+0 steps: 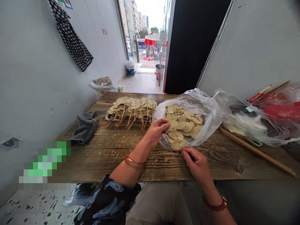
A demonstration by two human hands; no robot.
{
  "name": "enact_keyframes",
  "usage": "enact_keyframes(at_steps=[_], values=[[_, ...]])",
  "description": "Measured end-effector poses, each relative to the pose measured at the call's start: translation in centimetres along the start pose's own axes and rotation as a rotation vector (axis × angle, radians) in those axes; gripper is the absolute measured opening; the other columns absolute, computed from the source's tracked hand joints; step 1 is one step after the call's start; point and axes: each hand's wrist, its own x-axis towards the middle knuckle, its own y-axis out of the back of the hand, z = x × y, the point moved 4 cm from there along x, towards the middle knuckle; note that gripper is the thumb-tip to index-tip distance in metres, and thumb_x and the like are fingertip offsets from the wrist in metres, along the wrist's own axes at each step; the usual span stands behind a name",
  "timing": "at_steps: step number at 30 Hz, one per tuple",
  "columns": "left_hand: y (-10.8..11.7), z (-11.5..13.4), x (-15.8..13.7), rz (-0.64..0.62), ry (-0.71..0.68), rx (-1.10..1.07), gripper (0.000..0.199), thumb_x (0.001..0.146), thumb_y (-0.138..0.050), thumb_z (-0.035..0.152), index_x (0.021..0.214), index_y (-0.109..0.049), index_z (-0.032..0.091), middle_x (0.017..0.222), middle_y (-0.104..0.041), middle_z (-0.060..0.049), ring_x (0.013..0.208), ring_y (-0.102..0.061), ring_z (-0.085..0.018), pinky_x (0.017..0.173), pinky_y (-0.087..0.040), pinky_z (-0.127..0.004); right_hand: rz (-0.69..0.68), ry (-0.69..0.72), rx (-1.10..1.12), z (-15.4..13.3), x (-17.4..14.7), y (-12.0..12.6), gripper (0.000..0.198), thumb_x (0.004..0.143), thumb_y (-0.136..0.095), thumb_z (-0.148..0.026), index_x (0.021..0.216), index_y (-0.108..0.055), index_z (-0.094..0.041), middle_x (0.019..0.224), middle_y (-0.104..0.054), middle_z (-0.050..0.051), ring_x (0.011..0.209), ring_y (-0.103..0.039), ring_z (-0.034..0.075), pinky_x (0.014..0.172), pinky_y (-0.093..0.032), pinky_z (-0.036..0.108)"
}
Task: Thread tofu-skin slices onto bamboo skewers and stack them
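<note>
While pinching the near end of a thin brown wooden skewer [182,149] in the right hand [198,162], meeting a flat, round, pale-yellow slice [179,144] just past the fingertips. Long axis apparently directed away from the body and slightly left; cannot tell how far beneath the slice. Forward and left of the right hand, nearer to the left hand [158,129] and grasped there at its edge between thumb and finger: a second slice [173,125], flat and equally pale. Behind and beside both, in an open clear plastic bag [212,117], a loose heap of similar slices [187,115].

Underneath, a dark-brown, grained wooden table [145,162], strewn with pale crumbs. Off to the left, a crumpled grey towel [84,126]; to the right, slanting, a bundle of long brown wooden sticks [260,152], near red-and-clear plastic packaging [281,112]. Farther back on the left, on a silvery tray [107,117], stacked skewered slices [131,106], with sticks toward the body.

Beyond, a white wall [30,68] with a black-and-white checked cloth [73,39], a tall black panel [192,40], a speckled pale floor [145,81] and, outdoors, a red-and-white canopy [151,40].
</note>
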Motion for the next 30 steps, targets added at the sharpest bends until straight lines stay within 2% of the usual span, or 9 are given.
enact_keyframes(at_steps=[13, 30], values=[[-0.5, 0.02, -0.26, -0.021, -0.021, 0.003, 0.032, 0.054, -0.081, 0.029, 0.073, -0.063, 0.011, 0.058, -0.056, 0.002, 0.051, -0.043, -0.003, 0.049, -0.03, -0.018, 0.008, 0.041, -0.029, -0.22, 0.06, 0.0, 0.022, 0.088, -0.051, -0.03, 0.087, -0.07, -0.019, 0.079, -0.068, 0.004, 0.069, -0.061, 0.016, 0.065, -0.048, 0.027], [-0.44, 0.14, -0.14, -0.012, -0.109, 0.201, 0.028, 0.062, -0.075, 0.033, 0.075, -0.062, 0.011, 0.057, -0.053, 0.003, 0.052, -0.041, -0.004, 0.051, -0.031, -0.019, 0.015, 0.024, -0.013, -0.5, 0.21, 0.07, 0.021, 0.088, -0.051, -0.028, 0.088, -0.07, -0.02, 0.082, -0.07, 0.005, 0.077, -0.064, 0.018, 0.07, -0.048, 0.028]])
